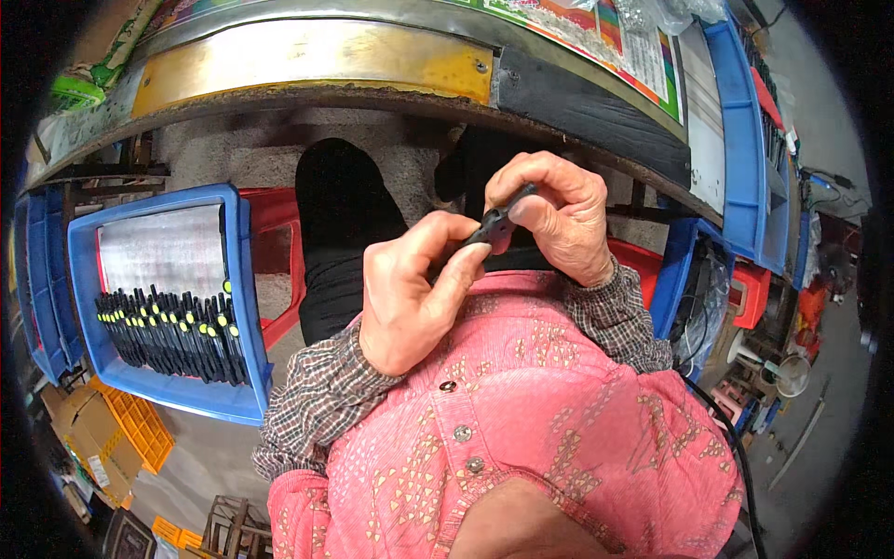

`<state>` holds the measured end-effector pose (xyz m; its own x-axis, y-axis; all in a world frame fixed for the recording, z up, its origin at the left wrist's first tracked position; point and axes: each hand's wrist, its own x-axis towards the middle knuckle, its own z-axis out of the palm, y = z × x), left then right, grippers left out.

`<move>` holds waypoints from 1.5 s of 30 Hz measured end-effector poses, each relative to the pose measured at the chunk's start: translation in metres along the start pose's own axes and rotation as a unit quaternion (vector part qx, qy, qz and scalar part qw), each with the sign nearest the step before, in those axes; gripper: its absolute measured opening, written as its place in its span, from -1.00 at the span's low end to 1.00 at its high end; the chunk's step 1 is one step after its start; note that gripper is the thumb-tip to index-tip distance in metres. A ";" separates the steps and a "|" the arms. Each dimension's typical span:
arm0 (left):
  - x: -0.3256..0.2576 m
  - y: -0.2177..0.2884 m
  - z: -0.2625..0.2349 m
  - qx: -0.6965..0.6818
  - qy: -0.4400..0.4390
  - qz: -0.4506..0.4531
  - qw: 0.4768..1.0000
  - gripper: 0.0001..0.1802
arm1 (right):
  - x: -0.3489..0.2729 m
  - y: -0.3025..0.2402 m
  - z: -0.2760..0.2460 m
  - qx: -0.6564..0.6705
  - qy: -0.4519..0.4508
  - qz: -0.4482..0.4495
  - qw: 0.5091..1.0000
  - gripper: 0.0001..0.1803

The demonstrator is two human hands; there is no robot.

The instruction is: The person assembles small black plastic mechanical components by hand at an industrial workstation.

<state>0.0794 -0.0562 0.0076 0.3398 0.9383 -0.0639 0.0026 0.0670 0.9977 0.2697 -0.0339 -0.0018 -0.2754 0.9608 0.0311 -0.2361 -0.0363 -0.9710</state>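
Both hands meet in front of my chest over my lap. My left hand pinches one end of a small black plastic part between thumb and fingers. My right hand curls over the other end of the same part, fingertips pressing on it. Most of the part is hidden by the fingers. To my left a blue tray holds a row of several black parts with yellow tips, laid side by side along its near half.
A worn metal table edge curves across the top. Blue bins stand at the right, a red stool under the tray, orange crates and cardboard boxes on the floor at lower left.
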 end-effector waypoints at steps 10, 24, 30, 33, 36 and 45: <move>-0.001 -0.025 0.004 -0.370 -0.050 -0.252 0.893 -0.84 | 0.002 0.005 0.011 -0.034 0.076 0.144 0.986 -0.84; -0.002 -0.042 0.006 -0.406 -0.038 -0.284 0.868 -0.87 | -0.008 0.029 0.010 0.007 0.120 0.187 0.975 -0.79; -0.002 -0.042 0.008 -0.379 -0.033 -0.285 0.880 -0.87 | -0.010 0.033 0.010 0.026 0.125 0.182 0.975 -0.80; -0.002 -0.043 0.008 -0.384 -0.035 -0.281 0.879 -0.87 | -0.010 0.036 0.009 0.029 0.125 0.178 0.976 -0.80; -0.002 -0.045 0.008 -0.388 -0.036 -0.280 0.877 -0.86 | -0.010 0.037 0.010 0.027 0.127 0.176 0.976 -0.79; 0.001 -0.046 0.006 -0.384 -0.037 -0.282 0.879 -0.86 | -0.007 0.038 0.011 0.020 0.132 0.178 0.975 -0.79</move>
<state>0.0847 -0.0607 -0.0381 0.5479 0.6604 -0.5135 -0.4361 0.7493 0.4984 0.2525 -0.0447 -0.0368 -0.0989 0.9226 -0.3729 -0.2075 -0.3857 -0.8990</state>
